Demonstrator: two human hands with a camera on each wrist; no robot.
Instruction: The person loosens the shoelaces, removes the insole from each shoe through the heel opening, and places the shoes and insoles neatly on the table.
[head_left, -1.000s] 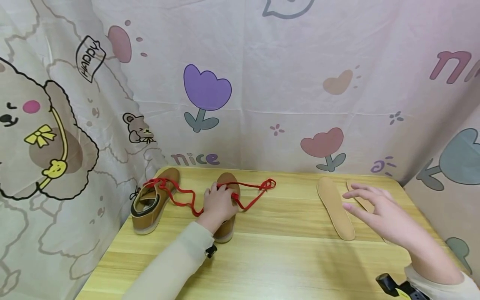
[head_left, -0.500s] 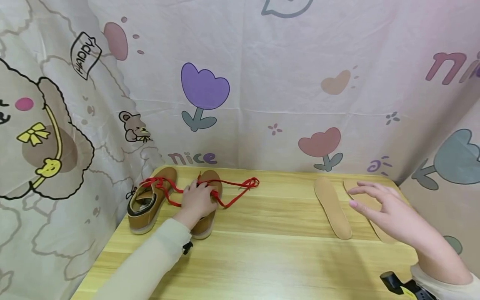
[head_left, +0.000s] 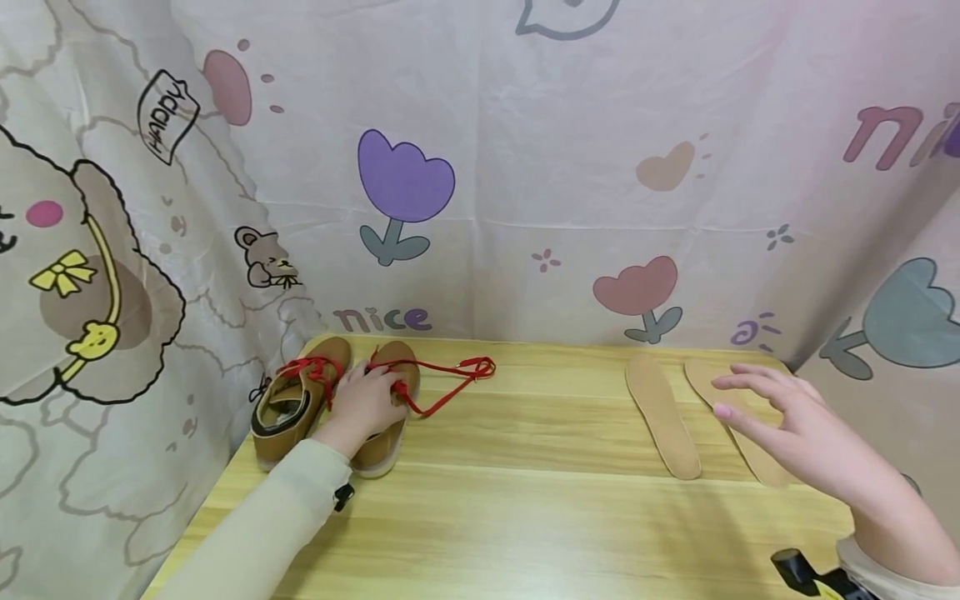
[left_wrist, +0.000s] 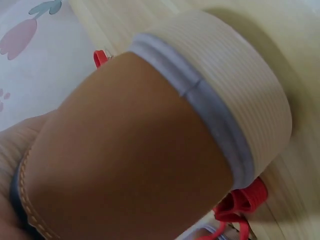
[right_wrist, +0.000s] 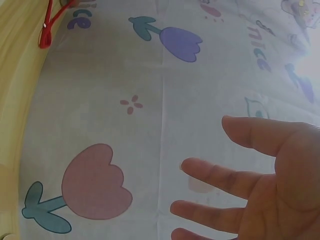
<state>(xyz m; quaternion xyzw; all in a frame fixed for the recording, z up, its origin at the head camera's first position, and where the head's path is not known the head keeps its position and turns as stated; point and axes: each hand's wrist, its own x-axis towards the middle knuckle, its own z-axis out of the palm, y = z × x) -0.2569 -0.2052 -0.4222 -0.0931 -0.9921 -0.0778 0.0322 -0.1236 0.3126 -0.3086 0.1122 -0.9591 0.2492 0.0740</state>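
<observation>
My left hand (head_left: 363, 410) grips a brown leather shoe (head_left: 382, 452) with red laces (head_left: 442, 407) trailing to its right. The fingers lie over the shoe's opening, which is mostly hidden. In the left wrist view the brown heel (left_wrist: 130, 150) and pale ridged sole (left_wrist: 245, 75) fill the frame. Close on its left stands a matching shoe (head_left: 281, 419), also red-laced. My right hand (head_left: 798, 433) hovers with spread fingers above a tan insole (head_left: 750, 446), holding nothing; another insole (head_left: 663, 421) lies just to the left.
The wooden table (head_left: 525, 517) carries everything. A printed curtain (head_left: 510, 167) hangs behind it and on both sides. Black wrist cameras sit on both sleeves.
My left hand has moved the gripped shoe leftward, up beside the other shoe, its laces trailing along. My right hand has shifted slightly right, uncovering more of the right insole.
</observation>
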